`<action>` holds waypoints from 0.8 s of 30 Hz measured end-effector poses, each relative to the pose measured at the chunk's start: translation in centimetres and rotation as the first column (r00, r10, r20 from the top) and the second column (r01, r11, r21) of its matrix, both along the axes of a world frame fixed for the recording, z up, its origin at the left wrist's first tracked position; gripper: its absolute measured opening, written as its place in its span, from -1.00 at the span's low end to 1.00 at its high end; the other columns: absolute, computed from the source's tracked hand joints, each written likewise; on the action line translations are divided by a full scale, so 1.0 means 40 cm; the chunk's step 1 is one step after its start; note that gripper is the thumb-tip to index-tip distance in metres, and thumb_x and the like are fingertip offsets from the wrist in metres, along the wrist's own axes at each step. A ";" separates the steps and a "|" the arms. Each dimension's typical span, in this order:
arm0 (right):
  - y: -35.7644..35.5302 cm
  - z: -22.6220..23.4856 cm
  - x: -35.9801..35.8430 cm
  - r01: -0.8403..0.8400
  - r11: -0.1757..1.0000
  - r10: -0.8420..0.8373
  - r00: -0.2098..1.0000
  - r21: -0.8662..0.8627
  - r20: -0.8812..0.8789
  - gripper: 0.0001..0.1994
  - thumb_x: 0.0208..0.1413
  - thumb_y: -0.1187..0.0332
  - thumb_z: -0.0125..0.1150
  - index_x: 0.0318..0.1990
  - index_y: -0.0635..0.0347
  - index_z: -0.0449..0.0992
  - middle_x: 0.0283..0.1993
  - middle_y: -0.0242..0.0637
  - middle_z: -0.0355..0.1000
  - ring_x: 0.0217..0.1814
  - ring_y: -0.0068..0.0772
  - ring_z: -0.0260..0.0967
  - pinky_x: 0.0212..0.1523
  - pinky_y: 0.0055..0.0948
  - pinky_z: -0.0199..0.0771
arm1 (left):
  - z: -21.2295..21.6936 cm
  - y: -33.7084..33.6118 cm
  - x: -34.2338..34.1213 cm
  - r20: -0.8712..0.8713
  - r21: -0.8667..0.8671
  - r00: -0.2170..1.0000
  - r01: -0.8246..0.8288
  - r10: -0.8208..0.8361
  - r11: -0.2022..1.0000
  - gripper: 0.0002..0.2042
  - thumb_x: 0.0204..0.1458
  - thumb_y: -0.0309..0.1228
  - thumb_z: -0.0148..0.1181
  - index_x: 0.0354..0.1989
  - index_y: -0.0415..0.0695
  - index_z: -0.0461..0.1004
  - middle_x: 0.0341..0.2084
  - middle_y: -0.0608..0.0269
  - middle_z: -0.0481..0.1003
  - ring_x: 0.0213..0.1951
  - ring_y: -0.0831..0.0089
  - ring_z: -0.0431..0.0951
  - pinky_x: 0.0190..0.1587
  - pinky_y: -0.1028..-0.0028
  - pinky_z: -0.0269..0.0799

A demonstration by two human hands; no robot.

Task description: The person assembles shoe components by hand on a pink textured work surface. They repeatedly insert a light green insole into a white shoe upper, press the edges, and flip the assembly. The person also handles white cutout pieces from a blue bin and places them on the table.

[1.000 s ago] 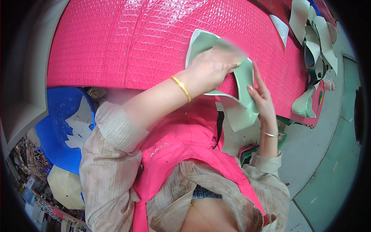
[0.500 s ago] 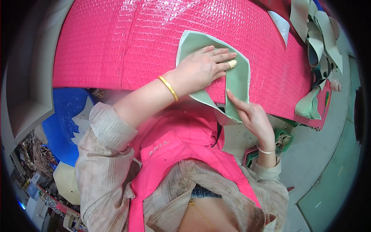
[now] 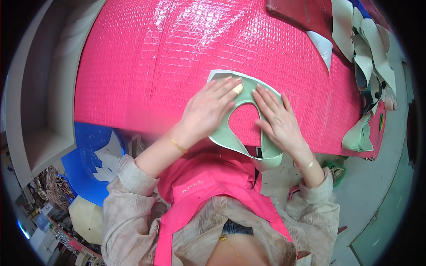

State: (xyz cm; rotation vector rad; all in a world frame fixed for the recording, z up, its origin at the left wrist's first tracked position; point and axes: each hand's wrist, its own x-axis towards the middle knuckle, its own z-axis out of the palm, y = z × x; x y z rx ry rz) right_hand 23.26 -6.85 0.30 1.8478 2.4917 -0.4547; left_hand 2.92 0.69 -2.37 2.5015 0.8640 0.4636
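Observation:
A pale green, horseshoe-shaped piece of sheet material [image 3: 246, 91] with a white edge lies at the near side of the pink table cover [image 3: 186, 62]. Its rounded opening shows pink beneath, and its lower ends reach over the table's front edge. My left hand [image 3: 207, 108] rests flat on the piece's left side, fingers stretched out, with a pale wrap round one fingertip. On the right side, my right hand [image 3: 278, 117] presses down with its fingers extended and slightly apart. Both palms hide parts of the piece.
Several similar pale green pieces [image 3: 370, 55] hang in a pile at the far right, another bundle [image 3: 358, 135] at the table's right corner. A white pointed piece [image 3: 321, 48] lies near a dark red block [image 3: 301, 17]. A blue chair [image 3: 91, 155] with white scraps stands left.
My right hand has gone from pointing at the lower right strip to lying flat on the piece's upper right. My left hand has moved left, uncovering the opening. The view has shifted too.

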 end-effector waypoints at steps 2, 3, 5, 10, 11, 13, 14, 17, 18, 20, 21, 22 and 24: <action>0.043 -0.018 -0.003 0.034 0.998 -0.033 0.999 0.059 -0.013 -0.37 0.04 0.05 -0.05 0.25 0.01 -0.01 0.33 -0.38 -0.11 0.34 -0.33 -0.13 0.28 -0.12 -0.21 | -0.008 0.032 0.022 -0.038 0.091 0.998 -0.045 0.049 0.995 -0.60 0.03 -0.37 -0.04 0.10 -0.06 0.24 0.10 0.25 0.23 0.16 0.31 0.18 0.17 0.20 0.04; 0.053 -0.028 -0.004 0.044 0.996 -0.043 0.999 0.082 -0.015 -0.37 0.04 0.03 -0.06 0.26 0.00 -0.02 0.33 -0.38 -0.12 0.35 -0.32 -0.15 0.28 -0.12 -0.23 | -0.008 0.054 0.037 -0.087 0.162 0.994 -0.057 0.071 0.985 -0.60 0.04 -0.34 -0.05 0.11 -0.03 0.23 0.12 0.25 0.20 0.16 0.31 0.18 0.18 0.17 0.00; 0.053 -0.039 0.002 0.056 0.993 -0.051 0.997 0.108 -0.050 -0.39 0.08 0.01 -0.12 0.27 -0.03 -0.04 0.34 -0.37 -0.15 0.37 -0.28 -0.20 0.30 -0.12 -0.31 | -0.015 0.086 0.057 -0.124 0.299 0.977 -0.129 0.172 0.946 -0.59 0.07 -0.29 -0.08 0.13 0.01 0.21 0.16 0.27 0.14 0.16 0.30 0.17 0.20 0.10 -0.07; -0.042 0.026 0.067 0.084 0.996 -0.084 0.994 0.000 0.064 -0.43 0.07 0.06 -0.09 0.22 0.05 0.06 0.33 -0.31 -0.12 0.37 -0.21 -0.24 0.29 -0.08 -0.35 | -0.040 0.091 0.063 -0.076 0.382 0.923 -0.322 0.377 0.866 -0.57 0.08 -0.30 -0.10 0.17 0.06 0.15 0.23 0.23 -0.01 0.17 0.23 0.15 0.21 0.01 -0.22; -0.063 0.046 0.080 0.077 0.997 -0.077 0.990 0.008 0.114 -0.44 0.07 0.07 -0.07 0.20 0.08 0.10 0.30 -0.26 -0.05 0.36 -0.19 -0.21 0.28 -0.06 -0.30 | -0.042 0.096 0.057 0.010 0.239 0.920 -0.382 0.391 0.893 -0.57 0.06 -0.34 -0.10 0.16 0.04 0.16 0.22 0.19 0.02 0.17 0.22 0.14 0.22 0.03 -0.21; -0.092 0.103 0.050 0.041 0.998 -0.042 0.999 0.044 0.030 -0.48 0.05 0.11 -0.01 0.14 0.15 0.18 0.22 -0.17 0.08 0.31 -0.16 -0.10 0.23 -0.06 -0.17 | -0.049 0.130 0.047 0.174 -0.052 0.878 -0.443 0.445 0.895 -0.56 0.02 -0.41 -0.09 0.14 -0.01 0.19 0.19 0.09 0.07 0.17 0.22 0.13 0.22 0.08 -0.19; -0.103 0.149 -0.023 0.002 0.998 0.005 0.995 0.063 -0.105 -0.50 0.03 0.15 0.03 0.11 0.18 0.21 0.17 -0.13 0.14 0.27 -0.15 -0.03 0.20 -0.09 -0.08 | -0.058 0.149 0.030 0.255 -0.155 0.860 -0.416 0.443 0.896 -0.54 0.01 -0.43 -0.10 0.16 -0.04 0.16 0.18 0.07 0.08 0.18 0.22 0.13 0.23 0.12 -0.18; -0.116 0.109 -0.136 -0.003 1.000 0.007 0.922 0.009 -0.386 -0.53 -0.07 0.35 0.17 0.04 0.24 0.26 -0.22 -0.06 0.39 -0.18 -0.10 0.36 -0.16 -0.39 0.35 | -0.038 0.166 0.032 0.558 -0.635 0.689 -0.006 0.463 0.773 -0.49 0.05 -0.39 -0.08 0.19 -0.24 0.03 0.16 0.07 0.10 0.18 0.25 0.14 0.23 0.33 -0.05; -0.115 0.084 -0.124 0.001 0.999 -0.020 0.914 -0.048 -0.405 -0.54 -0.08 0.40 0.17 0.03 0.25 0.28 -0.28 -0.07 0.41 -0.29 -0.09 0.40 -0.25 -0.48 0.40 | -0.006 0.153 0.015 0.587 -0.712 0.608 0.075 0.534 0.698 -0.49 0.06 -0.34 -0.07 0.19 -0.24 0.03 0.16 0.06 0.11 0.18 0.23 0.14 0.23 0.32 -0.03; -0.096 0.159 -0.097 0.118 0.973 0.025 0.801 0.198 -0.599 -0.60 -0.05 0.49 0.10 0.01 0.27 0.31 -0.36 -0.09 0.44 -0.38 -0.23 0.45 -0.33 -0.49 0.43 | 0.039 0.133 -0.042 0.595 -0.802 0.398 0.236 0.698 0.549 -0.46 0.09 -0.24 -0.06 0.19 -0.25 0.02 0.14 0.06 0.13 0.17 0.20 0.14 0.22 0.30 0.00; -0.100 0.180 -0.071 0.292 0.952 -0.269 0.651 -0.093 -0.710 -0.67 -0.01 0.55 0.04 -0.02 0.33 0.34 -0.27 -0.13 0.46 -0.27 -0.44 0.44 -0.27 -0.52 0.42 | 0.024 0.124 -0.066 0.587 -0.790 0.262 0.393 0.766 0.471 -0.43 0.09 -0.10 -0.08 0.18 -0.21 0.06 0.12 0.07 0.14 0.17 0.20 0.13 0.19 0.27 0.07; -0.081 0.185 -0.065 0.345 0.883 -0.412 0.247 -0.318 -0.877 -0.68 0.03 0.54 0.02 -0.01 0.37 0.31 -0.24 -0.21 0.45 -0.22 -0.55 0.40 -0.22 -0.58 0.39 | 0.018 0.113 -0.072 0.609 -0.718 0.266 0.586 0.747 0.376 -0.42 0.08 -0.08 -0.08 0.17 -0.22 0.06 0.12 0.05 0.15 0.17 0.20 0.13 0.18 0.27 0.10; -0.027 0.141 -0.013 0.311 0.822 -0.519 0.067 -0.477 -0.852 -0.68 0.08 0.47 0.01 0.01 0.37 0.28 -0.21 -0.26 0.41 -0.22 -0.60 0.36 -0.23 -0.65 0.35 | 0.014 0.078 -0.074 0.648 -0.472 0.260 0.875 0.715 0.109 -0.40 0.07 -0.04 -0.08 0.16 -0.23 0.07 0.11 0.02 0.15 0.16 0.20 0.15 0.16 0.26 0.15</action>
